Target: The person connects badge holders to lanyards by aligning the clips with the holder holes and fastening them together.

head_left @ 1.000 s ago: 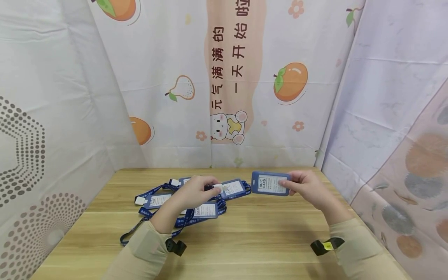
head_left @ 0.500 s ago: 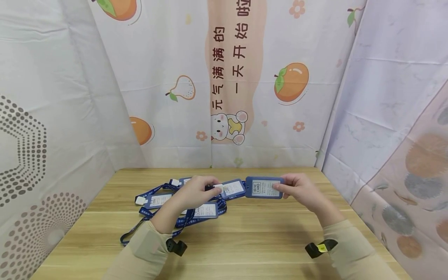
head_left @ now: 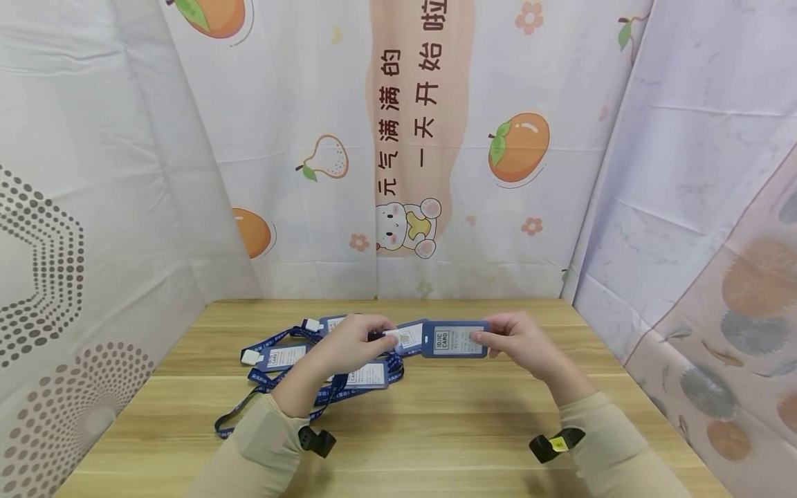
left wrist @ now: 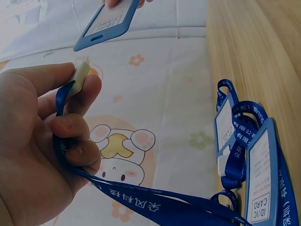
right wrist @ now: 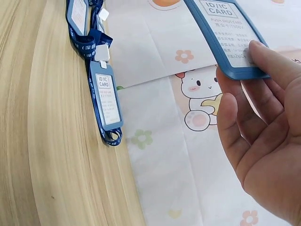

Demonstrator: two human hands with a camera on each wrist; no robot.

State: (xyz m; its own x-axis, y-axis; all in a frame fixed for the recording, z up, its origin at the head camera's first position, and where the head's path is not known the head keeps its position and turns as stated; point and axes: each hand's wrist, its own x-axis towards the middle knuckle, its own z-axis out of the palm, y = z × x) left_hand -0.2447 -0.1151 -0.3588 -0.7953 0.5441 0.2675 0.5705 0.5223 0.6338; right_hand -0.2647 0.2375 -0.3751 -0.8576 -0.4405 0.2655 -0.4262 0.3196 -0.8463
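Observation:
My right hand (head_left: 521,347) pinches the end of a blue ID card holder (head_left: 457,339) between thumb and fingers. The holder is raised off the table, its slotted end facing left. To its left, my left hand (head_left: 353,344) grips the white plastic clip (left wrist: 81,75) of a blue lanyard (left wrist: 136,201) between thumb and forefinger, with the other fingers curled round the strap. In the left wrist view a gap separates the clip from the holder's slot. Behind the raised holder in the head view lies another blue card holder (head_left: 411,335) on the table.
Several more holders with lanyards lie on the left of the wooden table (head_left: 448,429): one card holder (head_left: 367,374) at the front, another card holder (head_left: 283,356) further left. A lanyard loop (head_left: 225,420) trails towards the front. A printed curtain (head_left: 299,228) hangs behind the table.
My right hand has moved left and slightly down with the card holder, bringing its slotted end closer to the left hand. The left hand has stayed nearly still, holding the clip.

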